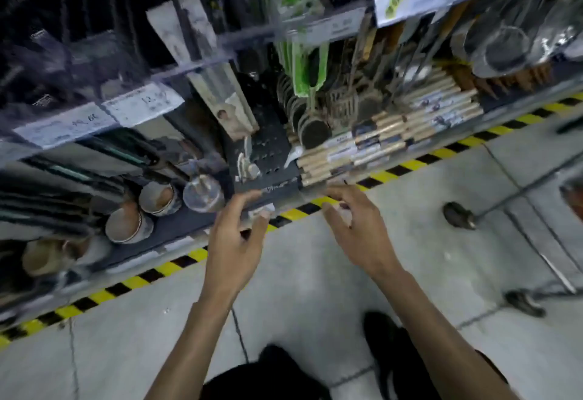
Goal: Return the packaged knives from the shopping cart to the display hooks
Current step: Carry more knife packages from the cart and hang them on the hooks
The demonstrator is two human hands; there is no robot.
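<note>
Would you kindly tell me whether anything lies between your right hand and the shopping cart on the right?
Nothing visible does. Only bare floor lies between the right hand and the shopping cart, of which just the wheels and lower frame show. The cart's contents are out of view.

The dark bottom shelf (176,227) carries stacked cups (129,226) at the left, a glass (203,193) just right of them, and wooden-handled packs (394,134) farther right. Along its base, striped tape (132,283) crosses the grey floor (315,273), where cart wheels (459,215) stand at right.
</note>
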